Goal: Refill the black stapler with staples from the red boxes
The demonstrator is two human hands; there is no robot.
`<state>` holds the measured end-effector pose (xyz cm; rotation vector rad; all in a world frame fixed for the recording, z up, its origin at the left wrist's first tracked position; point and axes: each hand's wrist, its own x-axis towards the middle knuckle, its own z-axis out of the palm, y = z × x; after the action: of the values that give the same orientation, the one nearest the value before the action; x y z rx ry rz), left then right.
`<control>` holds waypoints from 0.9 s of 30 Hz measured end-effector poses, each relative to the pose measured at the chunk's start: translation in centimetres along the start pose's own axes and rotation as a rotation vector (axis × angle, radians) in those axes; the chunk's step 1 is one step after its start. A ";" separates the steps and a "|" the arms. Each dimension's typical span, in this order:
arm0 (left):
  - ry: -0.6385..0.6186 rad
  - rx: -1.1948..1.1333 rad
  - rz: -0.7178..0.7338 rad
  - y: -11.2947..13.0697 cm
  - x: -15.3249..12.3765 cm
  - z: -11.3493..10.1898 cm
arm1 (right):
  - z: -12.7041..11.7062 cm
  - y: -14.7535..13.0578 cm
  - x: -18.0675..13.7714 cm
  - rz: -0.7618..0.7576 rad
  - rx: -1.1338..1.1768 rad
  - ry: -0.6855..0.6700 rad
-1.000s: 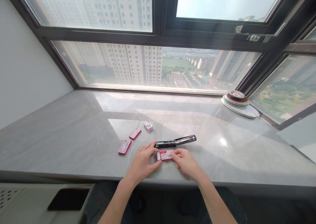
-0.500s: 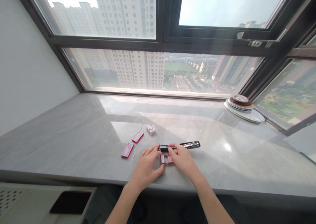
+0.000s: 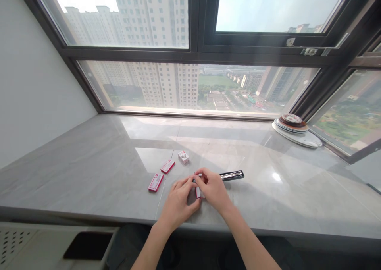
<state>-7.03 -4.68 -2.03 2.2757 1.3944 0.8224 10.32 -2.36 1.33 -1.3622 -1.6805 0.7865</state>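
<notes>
My left hand [image 3: 180, 200] is curled round a small red-and-white box [image 3: 198, 192], with the thumb at its near edge and the fingers by its far side. Just beyond lies a long black stapler [image 3: 233, 175], its top swung open and the metal channel showing. My right hand [image 3: 212, 188] reaches over the stapler's left end with thumb and forefinger pinched together, close to my left fingertips. Whatever is in that pinch is too small to make out. The right hand covers part of the box and the stapler's middle.
Two flat red-and-white boxes, a nearer one [image 3: 156, 182] and a farther one [image 3: 168, 166], lie to the left. A white box [image 3: 183, 157] sits behind my hands. Stacked plates [image 3: 297, 137] stand by the window at right. The grey counter's front edge [image 3: 226, 227] runs below my forearms.
My right hand has moved left along the stapler to its left end, now covering more of the box. The left hand has barely moved. The view has shifted slightly.
</notes>
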 end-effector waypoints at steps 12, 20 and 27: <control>-0.023 -0.029 -0.025 0.0 -0.1 -0.4 | -3.5 1.2 -3.6 -0.017 -0.309 -0.291; 0.106 0.013 -0.117 0.8 -0.4 -0.4 | -6.3 4.6 -6.1 0.263 -0.359 -0.024; 0.126 0.116 -0.126 2.6 0.0 1.7 | -4.9 5.3 -5.5 0.203 -0.273 -0.052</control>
<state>-4.14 -5.81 -1.87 2.2255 1.6638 0.8788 17.56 -6.68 -2.02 -1.7359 -1.7565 0.7294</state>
